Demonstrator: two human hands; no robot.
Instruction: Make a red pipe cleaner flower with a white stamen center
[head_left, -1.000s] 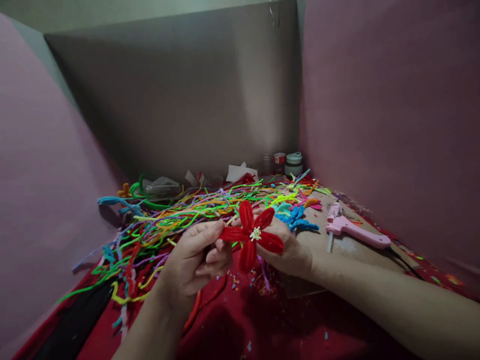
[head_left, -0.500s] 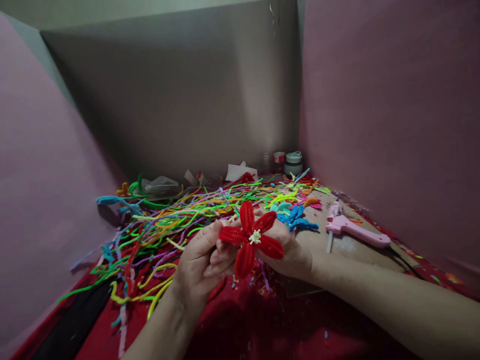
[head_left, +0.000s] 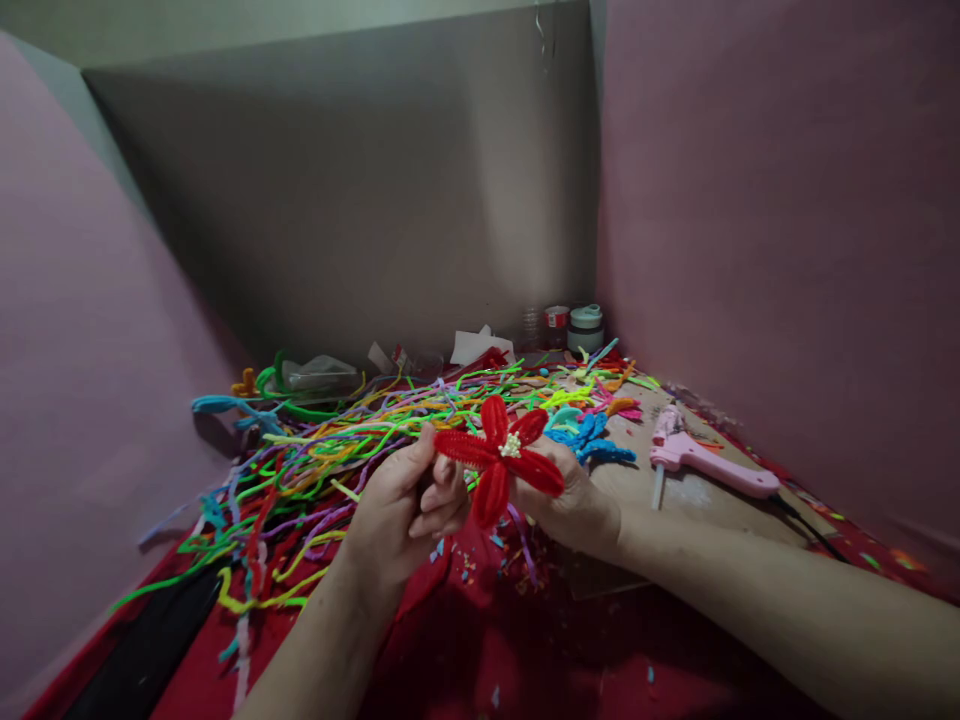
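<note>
A red pipe-cleaner flower (head_left: 492, 494) with several looped petals and a cluster of pale beads at its centre is held up in front of me. My left hand (head_left: 409, 500) pinches the tip of its left petal between thumb and fingers. Behind the flower, my right hand (head_left: 574, 500) is closed on it from the right; the petals hide those fingertips and the part they grip. Just beyond my right hand lies a blue pipe-cleaner flower (head_left: 592, 440).
Loose pipe cleaners (head_left: 360, 425) in many colours cover the left and middle. A pink glue gun (head_left: 712, 467) rests on a brown board (head_left: 630, 485) at right, its cord trailing. Jars (head_left: 586, 328) and a clear plastic package (head_left: 322, 373) stand near the back wall. Scraps dot the red cloth (head_left: 465, 650).
The flower has tilted, its face turning more upward, and risen slightly. My left fingers have shifted back to the petal's tip, and the hands are a little farther apart.
</note>
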